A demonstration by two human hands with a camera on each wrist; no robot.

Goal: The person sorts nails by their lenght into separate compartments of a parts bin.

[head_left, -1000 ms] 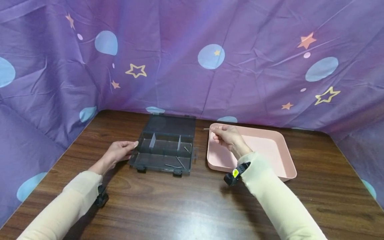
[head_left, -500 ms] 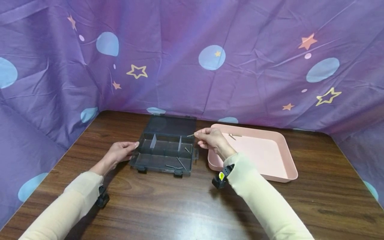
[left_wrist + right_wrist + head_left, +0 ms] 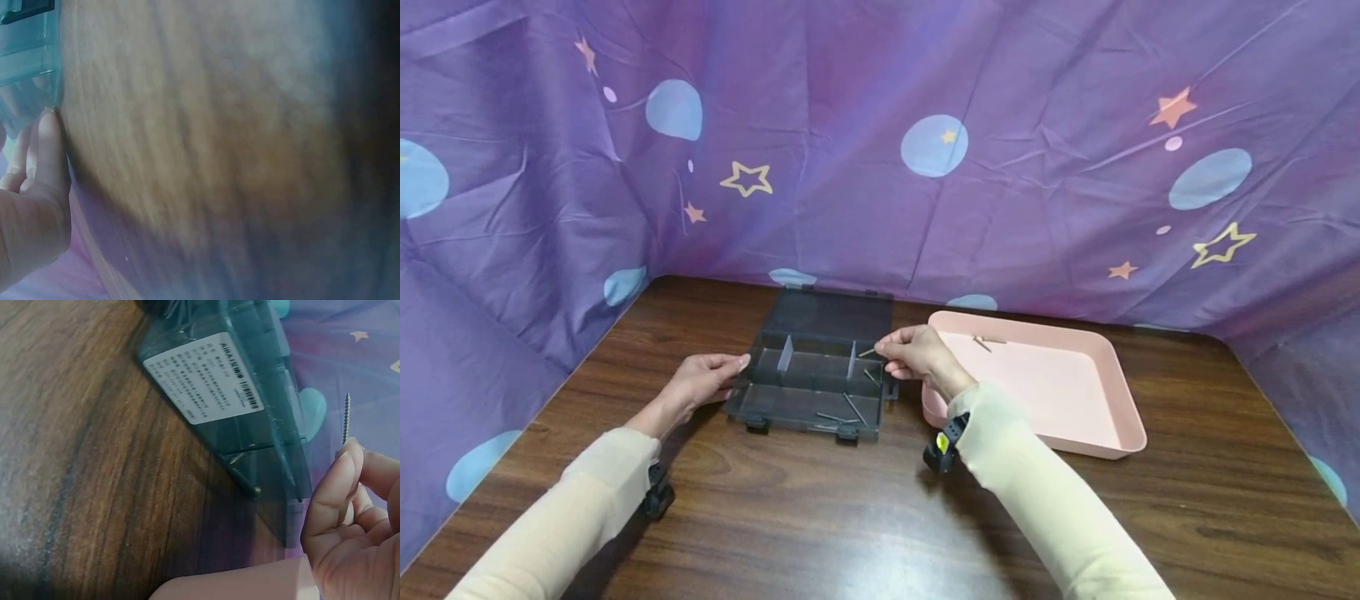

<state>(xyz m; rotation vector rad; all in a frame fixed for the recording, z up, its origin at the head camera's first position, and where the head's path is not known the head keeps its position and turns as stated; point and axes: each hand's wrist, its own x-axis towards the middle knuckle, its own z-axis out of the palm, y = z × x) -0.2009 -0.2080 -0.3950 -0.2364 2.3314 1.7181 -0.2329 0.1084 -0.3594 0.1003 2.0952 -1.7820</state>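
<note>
A dark translucent compartment box (image 3: 782, 400) lies on the table with its lid folded back. My left hand (image 3: 700, 382) holds its left edge, thumb at the rim and fingers against the side. Between thumb and forefinger my right hand (image 3: 917, 354) pinches a screw (image 3: 347, 419), its threaded point sticking out over the box's back right compartment. Several loose screws (image 3: 853, 408) lie in the long front compartment, and another screw (image 3: 871, 377) lies in the back right one. To the right, a pink tray (image 3: 1060, 379) holds a few screws (image 3: 994, 339) near its back left corner.
The wooden table (image 3: 760, 517) runs up to a purple curtain (image 3: 835, 208) with stars and blue dots behind and at the sides. Upright dividers (image 3: 786, 354) split the box's back row. A white label (image 3: 206, 381) is stuck on the box's outside.
My right hand has carried the screw left from above the tray to over the box's back right compartment, and lower, uncovering screws in the tray. My left hand stays at the box's edge.
</note>
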